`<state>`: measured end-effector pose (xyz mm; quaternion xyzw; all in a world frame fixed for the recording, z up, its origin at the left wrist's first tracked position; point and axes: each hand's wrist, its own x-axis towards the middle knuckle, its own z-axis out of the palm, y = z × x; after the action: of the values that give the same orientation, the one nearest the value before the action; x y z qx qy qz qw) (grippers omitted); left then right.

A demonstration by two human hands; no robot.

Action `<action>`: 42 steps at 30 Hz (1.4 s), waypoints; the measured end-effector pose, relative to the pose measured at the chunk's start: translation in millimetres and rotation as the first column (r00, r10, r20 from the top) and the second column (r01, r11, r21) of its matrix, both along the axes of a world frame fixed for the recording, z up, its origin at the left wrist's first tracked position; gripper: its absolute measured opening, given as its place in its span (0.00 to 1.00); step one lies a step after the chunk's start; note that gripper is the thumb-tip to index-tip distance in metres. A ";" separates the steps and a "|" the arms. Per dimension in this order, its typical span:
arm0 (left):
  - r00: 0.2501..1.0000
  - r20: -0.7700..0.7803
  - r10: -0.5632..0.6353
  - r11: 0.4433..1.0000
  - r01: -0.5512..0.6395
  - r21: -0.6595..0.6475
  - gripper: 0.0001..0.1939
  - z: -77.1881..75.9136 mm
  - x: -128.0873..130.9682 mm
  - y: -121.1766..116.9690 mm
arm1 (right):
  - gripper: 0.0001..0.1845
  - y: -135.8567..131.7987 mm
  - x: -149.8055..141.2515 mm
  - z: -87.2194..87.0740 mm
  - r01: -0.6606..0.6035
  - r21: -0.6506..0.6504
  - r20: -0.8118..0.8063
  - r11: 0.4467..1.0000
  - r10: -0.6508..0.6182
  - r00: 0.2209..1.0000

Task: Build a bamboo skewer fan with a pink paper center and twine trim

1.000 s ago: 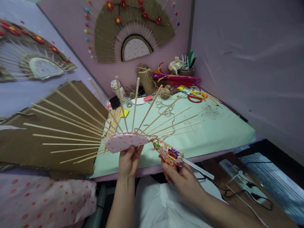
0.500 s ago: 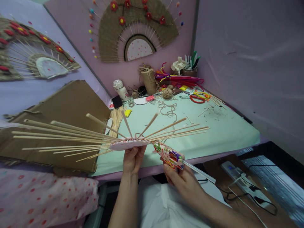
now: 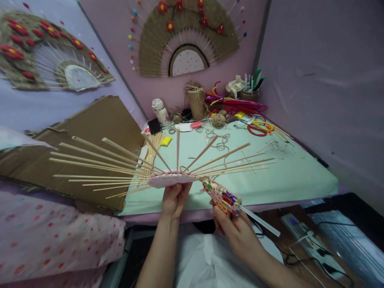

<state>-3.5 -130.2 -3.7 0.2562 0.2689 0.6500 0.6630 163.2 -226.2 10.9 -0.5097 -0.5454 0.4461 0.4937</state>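
My left hand (image 3: 175, 200) grips a half-made fan from below, its fingers closed on the white spotted base (image 3: 168, 180). Thin wooden sticks (image 3: 99, 162) spread out from that base to both sides and away from me. In my right hand (image 3: 231, 224) is a hot glue gun (image 3: 222, 197) with a colourful flowered body, and a clear glue stick (image 3: 261, 221) pokes out of its back end. The gun's nozzle points left, at the right end of the fan base. Whether the tip touches it, I cannot tell.
Cardboard (image 3: 90, 132) leans at the left. Along the table's back are a white bottle (image 3: 161, 113), a twine spool (image 3: 196, 103), a twine ball (image 3: 218, 120), pipe cleaners (image 3: 237, 104) and scissors (image 3: 256, 130). A power strip (image 3: 312, 240) lies lower right. Finished fans (image 3: 153, 52) hang on the walls.
The whole view has shifted, so the scene sits a little further right. Both hands still hold the fan and the glue gun in nearly the same relative position.
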 end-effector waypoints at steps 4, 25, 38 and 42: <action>0.997 0.069 -0.025 1.000 0.025 0.006 0.21 -3.6 0.1 -1.0 | 0.25 0.0 -0.7 -2.2 0.009 -0.003 0.078 1.000 -0.009 0.997; 0.992 0.122 -0.007 0.999 0.012 -0.042 0.20 -6.4 2.0 -4.7 | 0.24 0.2 -2.0 -11.5 0.007 -0.087 0.131 0.996 0.004 0.991; 0.976 0.216 -0.039 0.998 0.047 -0.036 0.24 -8.9 7.8 -3.9 | 0.27 0.9 2.0 -4.9 0.041 -0.097 0.187 0.994 -0.022 0.982; 0.970 0.240 -0.034 0.997 0.050 -0.060 0.27 -14.9 11.3 -3.1 | 0.28 1.6 5.1 2.3 0.047 -0.088 0.232 0.995 -0.026 0.972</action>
<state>7.8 -133.3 -18.6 0.1599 0.2031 0.6527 0.7122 168.3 -224.6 13.2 -0.5904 -0.5683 0.3995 0.4108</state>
